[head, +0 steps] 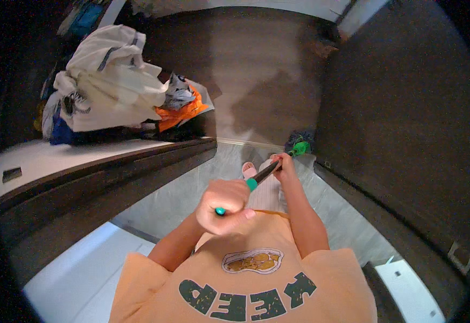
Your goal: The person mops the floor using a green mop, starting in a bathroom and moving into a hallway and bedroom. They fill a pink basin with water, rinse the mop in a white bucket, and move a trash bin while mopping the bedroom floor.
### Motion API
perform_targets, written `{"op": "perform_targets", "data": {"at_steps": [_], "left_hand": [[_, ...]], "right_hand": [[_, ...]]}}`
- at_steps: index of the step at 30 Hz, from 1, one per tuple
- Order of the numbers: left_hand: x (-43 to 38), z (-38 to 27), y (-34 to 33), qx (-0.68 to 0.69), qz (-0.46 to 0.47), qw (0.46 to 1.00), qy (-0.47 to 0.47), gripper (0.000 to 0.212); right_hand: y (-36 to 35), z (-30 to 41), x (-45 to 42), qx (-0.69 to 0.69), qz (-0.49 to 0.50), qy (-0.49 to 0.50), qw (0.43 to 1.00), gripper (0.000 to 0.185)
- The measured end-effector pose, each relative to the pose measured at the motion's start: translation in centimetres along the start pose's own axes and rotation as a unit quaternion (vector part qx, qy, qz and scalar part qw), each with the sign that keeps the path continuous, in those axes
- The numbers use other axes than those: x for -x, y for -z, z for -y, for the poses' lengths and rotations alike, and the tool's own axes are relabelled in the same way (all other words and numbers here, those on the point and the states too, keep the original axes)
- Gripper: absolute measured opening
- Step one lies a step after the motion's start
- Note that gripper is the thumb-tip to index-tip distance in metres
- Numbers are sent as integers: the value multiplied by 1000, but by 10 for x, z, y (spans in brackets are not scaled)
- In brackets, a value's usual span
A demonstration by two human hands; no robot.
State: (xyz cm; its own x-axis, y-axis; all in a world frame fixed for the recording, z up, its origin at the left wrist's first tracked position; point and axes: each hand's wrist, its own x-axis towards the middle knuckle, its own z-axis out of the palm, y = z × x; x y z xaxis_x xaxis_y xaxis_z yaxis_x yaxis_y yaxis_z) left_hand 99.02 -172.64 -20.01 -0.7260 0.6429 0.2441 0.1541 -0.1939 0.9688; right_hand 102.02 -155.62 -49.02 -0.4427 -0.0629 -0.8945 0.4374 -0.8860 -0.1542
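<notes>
My left hand [223,206] is closed around the top of a broom handle [265,173], whose green tip pokes out of the fist and whose green collar shows just past it. Further down the same dark handle, my right hand [285,167] grips it. The handle slants away from me, and a green broom head [300,148] with dark bristles rests low near the floor, beyond my right hand. My feet in pink slippers [249,170] stand below the handle, to the left of the broom head.
A dark cabinet with a pale top [97,155] stands at left, bearing a white bag [113,93] and an orange bag [182,111]. A dark panel [404,133] rises at right. Grey tiles [178,198] meet brown floor [259,89] at a threshold strip [251,142].
</notes>
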Motion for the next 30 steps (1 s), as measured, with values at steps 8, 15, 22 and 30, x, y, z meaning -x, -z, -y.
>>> {"op": "perform_targets", "data": {"at_steps": [8, 15, 22, 30], "left_hand": [[-41, 27, -4, -123, 33, 992, -9, 27], [-110, 120, 23, -228, 3, 973, -44, 19], [-56, -4, 46, -282, 7, 956, 78, 20], [-55, -57, 30, -124, -452, 880, 74, 34]], "right_hand": [[-77, 69, -82, 143, 70, -33, 987, 13], [-198, 142, -174, 444, 53, 34, 894, 11], [-200, 42, -89, 302, 207, -88, 926, 22], [-161, -40, -17, 253, 79, -361, 894, 9]]}}
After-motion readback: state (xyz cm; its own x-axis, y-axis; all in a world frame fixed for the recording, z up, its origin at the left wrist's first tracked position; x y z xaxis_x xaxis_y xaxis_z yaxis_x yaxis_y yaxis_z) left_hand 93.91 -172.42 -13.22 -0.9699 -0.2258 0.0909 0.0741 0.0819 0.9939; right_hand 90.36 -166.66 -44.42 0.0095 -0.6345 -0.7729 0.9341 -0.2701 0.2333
